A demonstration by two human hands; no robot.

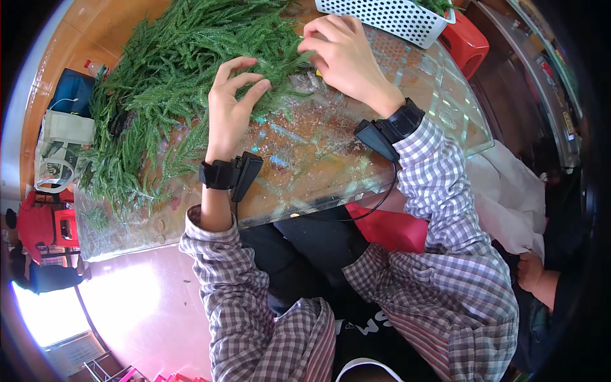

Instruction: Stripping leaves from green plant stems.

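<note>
glass surface [356, 159] carries heaped green fern sprigs [165, 76]; left hand [230, 105] spread open on them, right hand [340, 54] pinches one sprig. best to steady the heap while separating gently.

light: bright daylight | glare: blown-out floor [121, 299] lower left, sheen on glass table [331, 165] | edges: fisheye bend, dark vignette | focus: sharp centre

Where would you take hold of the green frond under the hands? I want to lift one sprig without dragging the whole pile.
Probably near its loose tip on the glass table, coming from the person's side. The frond pokes out of the green pile between the left hand and right hand, which already touch it there.
</note>
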